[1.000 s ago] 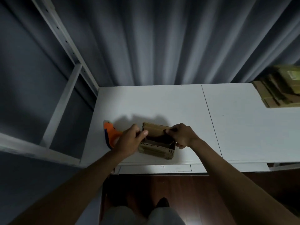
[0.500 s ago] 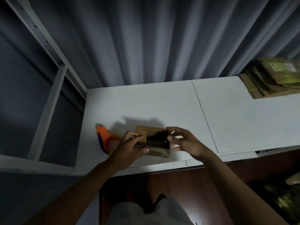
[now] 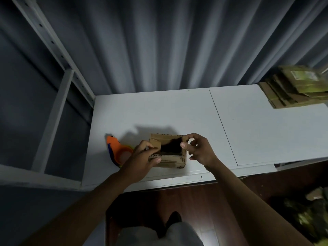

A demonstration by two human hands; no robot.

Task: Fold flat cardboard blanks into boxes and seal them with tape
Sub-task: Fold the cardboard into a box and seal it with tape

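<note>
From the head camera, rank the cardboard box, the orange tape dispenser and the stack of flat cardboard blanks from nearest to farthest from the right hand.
1. Cardboard box: right at the right hand, whose thumb touches its right wall.
2. Orange tape dispenser: beyond the box, on the left side of the table.
3. Stack of flat cardboard blanks: far right back corner of the table.

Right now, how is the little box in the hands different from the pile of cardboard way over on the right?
The box is opened up, with a dark hollow inside; the pile of cardboard lies flat.
The box is one piece near the table's front edge; the pile is many pieces stacked at the far right corner.
The left hand grips the box and the right hand is at its side; nothing touches the pile.
Both are brown cardboard.
</note>
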